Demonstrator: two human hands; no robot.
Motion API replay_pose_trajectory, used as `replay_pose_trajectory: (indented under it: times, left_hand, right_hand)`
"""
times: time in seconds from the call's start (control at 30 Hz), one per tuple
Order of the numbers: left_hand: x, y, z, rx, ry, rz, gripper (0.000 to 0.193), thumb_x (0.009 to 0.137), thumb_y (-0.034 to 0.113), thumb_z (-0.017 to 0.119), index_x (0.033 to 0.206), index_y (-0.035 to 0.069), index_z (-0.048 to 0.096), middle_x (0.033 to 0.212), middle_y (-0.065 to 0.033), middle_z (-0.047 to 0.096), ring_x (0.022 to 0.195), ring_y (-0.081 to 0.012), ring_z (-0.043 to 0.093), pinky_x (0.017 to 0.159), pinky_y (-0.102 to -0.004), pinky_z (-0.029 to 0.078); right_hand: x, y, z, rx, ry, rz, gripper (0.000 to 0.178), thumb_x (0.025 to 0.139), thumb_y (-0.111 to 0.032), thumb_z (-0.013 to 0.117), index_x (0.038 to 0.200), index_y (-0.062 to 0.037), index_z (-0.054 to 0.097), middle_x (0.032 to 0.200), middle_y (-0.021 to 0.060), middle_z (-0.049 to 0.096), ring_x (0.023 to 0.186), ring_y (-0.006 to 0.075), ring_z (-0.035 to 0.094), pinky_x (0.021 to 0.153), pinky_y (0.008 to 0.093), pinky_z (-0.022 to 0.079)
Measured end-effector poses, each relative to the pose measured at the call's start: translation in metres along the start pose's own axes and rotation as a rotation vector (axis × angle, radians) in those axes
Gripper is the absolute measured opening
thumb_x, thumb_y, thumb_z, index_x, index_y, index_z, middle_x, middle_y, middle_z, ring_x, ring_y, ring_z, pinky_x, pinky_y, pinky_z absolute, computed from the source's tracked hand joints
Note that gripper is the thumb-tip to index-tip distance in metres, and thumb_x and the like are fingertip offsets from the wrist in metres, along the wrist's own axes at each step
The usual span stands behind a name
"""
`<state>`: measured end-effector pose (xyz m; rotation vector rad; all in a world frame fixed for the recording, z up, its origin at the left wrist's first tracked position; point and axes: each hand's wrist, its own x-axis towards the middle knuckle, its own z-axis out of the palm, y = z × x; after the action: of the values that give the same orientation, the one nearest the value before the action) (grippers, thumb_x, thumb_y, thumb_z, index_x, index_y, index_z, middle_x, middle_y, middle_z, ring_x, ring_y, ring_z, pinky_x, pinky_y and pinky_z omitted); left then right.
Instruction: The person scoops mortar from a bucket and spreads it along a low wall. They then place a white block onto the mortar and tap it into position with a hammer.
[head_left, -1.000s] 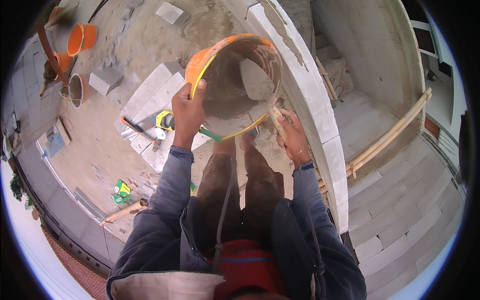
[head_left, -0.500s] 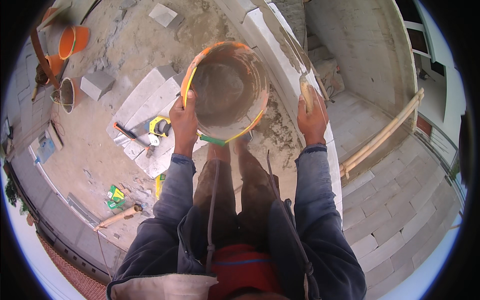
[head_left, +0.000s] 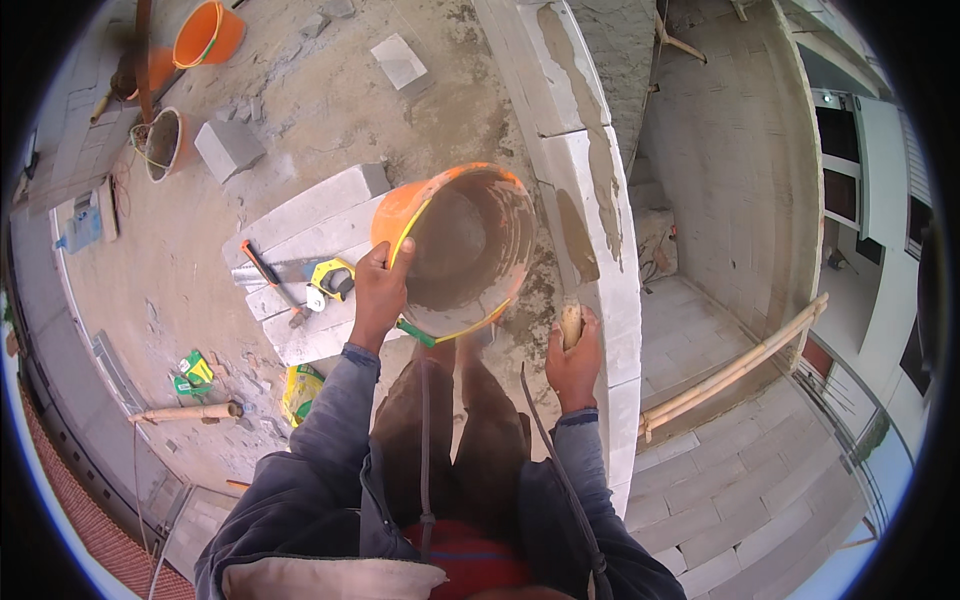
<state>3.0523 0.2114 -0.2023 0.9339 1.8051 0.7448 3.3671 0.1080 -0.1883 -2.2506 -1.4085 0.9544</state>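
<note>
My left hand [head_left: 382,292] grips the rim of an orange bucket [head_left: 398,212], fingers outside and thumb over the edge. The bucket tilts so its mouth faces me and right; grey wet mortar [head_left: 440,240] coats the inside. My right hand [head_left: 574,365] is closed round the wooden handle of a trowel [head_left: 575,240], held beside the near side of a white block wall [head_left: 565,170]. The trowel's grey blade points away from me, against or just over the wall's side; I cannot tell which. A ragged strip of mortar [head_left: 592,120] lies along the wall's top.
White blocks [head_left: 310,225] lie left of the bucket, with a hammer [head_left: 272,275] and a yellow-black tool [head_left: 332,280] on them. Other buckets [head_left: 208,35] stand far left. Bamboo poles [head_left: 735,365] span beyond the wall, over a lower recess.
The trowel has moved from over the wall's top to its near side, blade now showing broadly. The bucket has tipped further toward the wall. My view has shifted.
</note>
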Motion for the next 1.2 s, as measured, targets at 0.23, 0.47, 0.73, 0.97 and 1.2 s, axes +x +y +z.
replay_pose_trajectory:
  times: [0.23,0.47,0.73,0.97,1.2]
  left_hand:
    - [0.039,0.057,-0.051,0.049,-0.061,0.019,0.061,0.102,0.047,0.074,0.069,0.005,0.047,0.063,0.0053,0.037,0.063,-0.0055,0.035,0.052,-0.0312,0.029]
    - [0.09,0.095,-0.092,0.175,-0.133,0.083,0.057,0.103,0.047,0.075,0.071,0.005,0.052,0.063,0.0046,0.04,0.063,-0.006,0.039,0.053,-0.0299,0.034]
    - [0.142,0.11,-0.129,0.1,-0.104,0.138,0.058,0.102,0.047,0.076,0.073,0.002,0.054,0.065,0.0045,0.04,0.064,-0.0064,0.038,0.054,-0.0308,0.034]
    - [0.159,0.112,-0.129,0.161,-0.118,0.102,0.057,0.101,0.047,0.077,0.074,0.002,0.055,0.066,0.0046,0.041,0.064,-0.0063,0.038,0.054,-0.0302,0.034]
    - [0.152,0.13,-0.12,0.148,-0.094,0.03,0.055,0.103,0.045,0.075,0.074,0.003,0.054,0.067,0.0064,0.041,0.065,-0.0054,0.037,0.054,-0.03,0.032]
  right_hand:
    - [0.087,-0.119,-0.019,-0.674,-0.321,-0.262,0.045,0.092,-0.02,0.072,0.135,-0.0097,0.06,0.107,0.0185,0.066,0.101,0.041,0.069,0.088,0.0556,0.054]
    - [0.194,-0.201,0.006,-1.084,-0.138,-0.903,0.036,0.096,-0.017,0.062,0.131,-0.0097,0.065,0.11,0.0087,0.07,0.104,0.0267,0.064,0.081,0.0471,0.046]
    - [0.195,-0.239,0.097,-0.939,-0.278,-1.051,0.041,0.092,-0.018,0.065,0.132,-0.0097,0.069,0.116,0.0066,0.073,0.106,0.0239,0.062,0.084,0.0451,0.044]
    - [0.156,-0.262,0.098,-0.735,-0.325,-0.979,0.045,0.086,-0.019,0.07,0.131,-0.0108,0.072,0.115,0.0076,0.074,0.107,0.0264,0.063,0.086,0.0458,0.044]
    - [0.179,-0.243,0.074,-0.372,-0.668,-0.496,0.05,0.079,-0.016,0.075,0.127,-0.0037,0.075,0.119,0.0175,0.074,0.116,0.0378,0.069,0.098,0.0475,0.055]
